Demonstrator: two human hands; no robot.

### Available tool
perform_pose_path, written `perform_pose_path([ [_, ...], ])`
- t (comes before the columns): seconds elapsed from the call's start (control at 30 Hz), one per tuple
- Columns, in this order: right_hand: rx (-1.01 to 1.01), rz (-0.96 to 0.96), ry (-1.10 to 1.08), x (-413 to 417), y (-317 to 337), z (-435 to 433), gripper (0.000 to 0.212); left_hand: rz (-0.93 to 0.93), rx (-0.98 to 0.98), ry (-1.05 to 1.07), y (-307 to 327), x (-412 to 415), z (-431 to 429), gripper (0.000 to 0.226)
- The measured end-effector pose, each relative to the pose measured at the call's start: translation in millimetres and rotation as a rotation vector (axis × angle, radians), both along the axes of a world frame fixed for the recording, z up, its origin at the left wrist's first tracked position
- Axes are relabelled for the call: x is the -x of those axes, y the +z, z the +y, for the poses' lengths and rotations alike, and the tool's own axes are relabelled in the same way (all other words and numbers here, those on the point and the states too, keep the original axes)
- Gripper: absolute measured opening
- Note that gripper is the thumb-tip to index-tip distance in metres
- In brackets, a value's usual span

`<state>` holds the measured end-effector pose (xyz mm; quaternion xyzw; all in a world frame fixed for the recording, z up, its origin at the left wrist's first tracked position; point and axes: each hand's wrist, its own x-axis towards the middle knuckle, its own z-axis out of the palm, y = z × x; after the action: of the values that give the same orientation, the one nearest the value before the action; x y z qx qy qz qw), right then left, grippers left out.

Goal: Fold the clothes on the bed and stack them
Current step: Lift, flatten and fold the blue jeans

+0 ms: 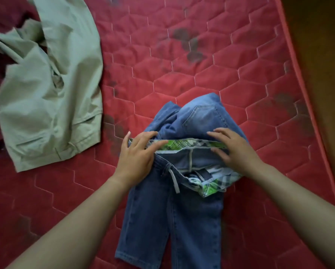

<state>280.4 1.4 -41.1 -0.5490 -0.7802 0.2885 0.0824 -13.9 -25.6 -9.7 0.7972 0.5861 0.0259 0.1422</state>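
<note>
**No legible text**

No words, brand marks, nos. or signs can be read anywhere. Jeans (162, 220): plaid waistband lining (182, 142) only, tag too blurred to read. Pale green garment (52, 84) & red quilted mattress (221, 65): plain.

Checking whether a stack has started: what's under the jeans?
The jeans lie on the red mattress, as far as their edges show; no other garment peeks out. The left hand and right hand rest on their waistband. Beneath the bunched top is hidden.

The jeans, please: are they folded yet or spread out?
Not neatly folded: the jeans lie bunched at the plaid-lined waistband, legs spread flat.
</note>
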Motion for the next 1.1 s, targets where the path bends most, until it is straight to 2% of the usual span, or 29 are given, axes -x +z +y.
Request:
perform_pose_path([
  [0.07, -0.109, 0.111, 0.000, -3, -3, -16, 0.036, 0.019, 0.013, -0.077, -11, 5, -6, 0.029],
  [0.17, -0.041, 0.184, 0.071, -11, -3, -41, 0.021, 0.018, 0.104, -0.106, -24, 21, -12, 0.039],
  [0.3, 0.128, 0.103, 0.134, -24, -13, -60, 0.036, -0.004, 0.134, -0.075, -35, 25, -15, 0.042],
  [0.4, 0.234, 0.004, 0.202, -28, -20, -61, 0.051, -0.066, 0.081, 0.074, -41, 20, -14, 0.038],
  [0.5, 0.240, -0.089, 0.237, -27, -23, -62, 0.044, -0.124, 0.063, 0.221, -44, 16, -15, 0.028],
  [0.57, 0.161, -0.015, 0.196, -23, -20, -61, 0.028, -0.132, 0.058, 0.271, -43, 13, -16, 0.022],
  [0.7, -0.062, 0.189, -0.122, -6, 0, -33, 0.008, -0.170, -0.004, 0.442, -35, 15, -15, 0.017],
  [0.77, -0.151, 0.140, -0.208, 7, 6, -8, 0.012, -0.126, -0.025, 0.553, -33, 17, -14, 0.021],
  [0.83, -0.144, 0.000, -0.171, 22, 1, 13, 0.016, -0.002, -0.005, 0.597, -35, 14, -12, 0.023],
  [0.9, -0.136, -0.120, -0.088, 35, -12, 23, 0.021, 0.089, 0.019, 0.539, -42, 9, -11, 0.025],
  [1.1, -0.116, -0.217, -0.070, 23, -43, 19, 0.041, 0.150, 0.124, 0.337, -61, 27, -24, 0.044],
])
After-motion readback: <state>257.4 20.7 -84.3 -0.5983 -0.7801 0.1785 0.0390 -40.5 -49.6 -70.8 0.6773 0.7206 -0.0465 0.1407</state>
